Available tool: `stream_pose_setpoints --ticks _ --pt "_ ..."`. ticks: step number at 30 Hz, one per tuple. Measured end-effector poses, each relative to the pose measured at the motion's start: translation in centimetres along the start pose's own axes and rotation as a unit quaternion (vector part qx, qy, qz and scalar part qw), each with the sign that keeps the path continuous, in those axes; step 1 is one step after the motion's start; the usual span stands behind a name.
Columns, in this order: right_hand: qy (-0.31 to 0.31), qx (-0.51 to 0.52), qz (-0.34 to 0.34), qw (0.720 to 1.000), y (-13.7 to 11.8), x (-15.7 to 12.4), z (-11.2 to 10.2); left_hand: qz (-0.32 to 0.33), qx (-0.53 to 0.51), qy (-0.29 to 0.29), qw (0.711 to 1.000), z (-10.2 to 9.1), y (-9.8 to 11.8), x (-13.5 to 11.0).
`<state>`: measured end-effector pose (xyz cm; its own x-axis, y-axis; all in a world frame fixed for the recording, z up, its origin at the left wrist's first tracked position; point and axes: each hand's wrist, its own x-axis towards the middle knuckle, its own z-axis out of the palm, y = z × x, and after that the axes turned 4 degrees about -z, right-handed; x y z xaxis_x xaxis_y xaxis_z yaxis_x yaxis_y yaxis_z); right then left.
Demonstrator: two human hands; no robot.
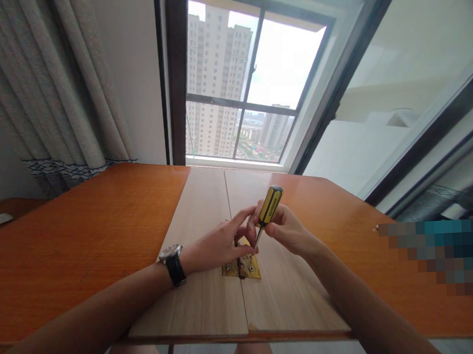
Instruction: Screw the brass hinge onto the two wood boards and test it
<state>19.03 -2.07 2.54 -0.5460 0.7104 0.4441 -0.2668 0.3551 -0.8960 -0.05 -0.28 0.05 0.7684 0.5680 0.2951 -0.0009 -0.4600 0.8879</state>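
Two pale wooden boards lie side by side on the table, the left board (195, 290) and the right board (294, 295), with a narrow seam between them. A brass hinge (241, 266) spans the seam, and small screws show in its leaf. My right hand (287, 230) is shut on a yellow-and-black screwdriver (270, 206), its shaft pointing down towards the hinge. Its tip is hidden behind my fingers. My left hand (220, 246), with a wristwatch (173, 262) on its wrist, curls over the hinge beside the shaft. Whether those fingers hold anything I cannot tell.
The boards rest on an orange wooden table (74, 259). A pixelated patch (434, 256) covers part of its right side. A curtain (49, 86) hangs at the left, and a window (239, 82) stands beyond the far edge.
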Motion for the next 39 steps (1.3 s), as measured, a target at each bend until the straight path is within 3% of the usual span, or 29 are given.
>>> stream_pose_setpoints --ticks 5,11,18,28,39 --pt "-0.015 -0.002 0.018 1.0 -0.2 -0.1 -0.1 0.003 -0.02 -0.014 1.0 -0.1 -0.6 0.1" --pt "-0.015 -0.039 0.042 0.998 0.0 -0.1 -0.5 0.005 0.03 0.001 1.0 -0.2 -0.6 0.1" --pt "-0.017 -0.031 0.017 0.999 -0.1 0.0 -0.2 0.002 0.046 0.013 0.999 -0.1 0.3 -0.2" --pt "0.012 -0.03 0.016 0.999 0.1 -0.1 -0.1 0.002 0.026 -0.012 1.0 -0.2 -0.3 0.0" --pt "-0.019 -0.045 0.024 0.998 -0.2 -0.3 -0.3 0.006 0.005 0.005 1.0 -0.2 -0.4 0.1"
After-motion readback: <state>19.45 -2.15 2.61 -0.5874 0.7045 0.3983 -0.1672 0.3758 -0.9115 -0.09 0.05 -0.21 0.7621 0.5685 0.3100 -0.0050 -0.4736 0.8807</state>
